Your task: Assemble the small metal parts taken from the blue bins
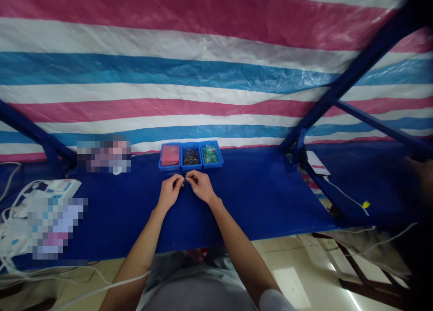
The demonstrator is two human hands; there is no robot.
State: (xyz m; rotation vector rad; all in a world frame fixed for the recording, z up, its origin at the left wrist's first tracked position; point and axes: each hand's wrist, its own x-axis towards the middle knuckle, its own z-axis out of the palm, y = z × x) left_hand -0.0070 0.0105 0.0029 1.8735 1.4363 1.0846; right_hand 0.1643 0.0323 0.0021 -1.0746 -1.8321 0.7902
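Note:
My left hand [171, 189] and my right hand [200, 184] meet over the blue table [257, 198], fingertips pinched together on a small thin part [186, 178] too small to name. Just beyond them stand three small blue bins in a row: a left bin [170, 156] with something red, a middle bin [191, 156] with several dark screws or pins, and a right bin [211, 154] with green pieces.
A white power strip [47, 189] and tangled white cables lie at the left. A white device [317, 163] with a cable rests on the blue frame at right. A striped tarp [203, 62] hangs behind. Another person's hand [422, 175] shows at far right.

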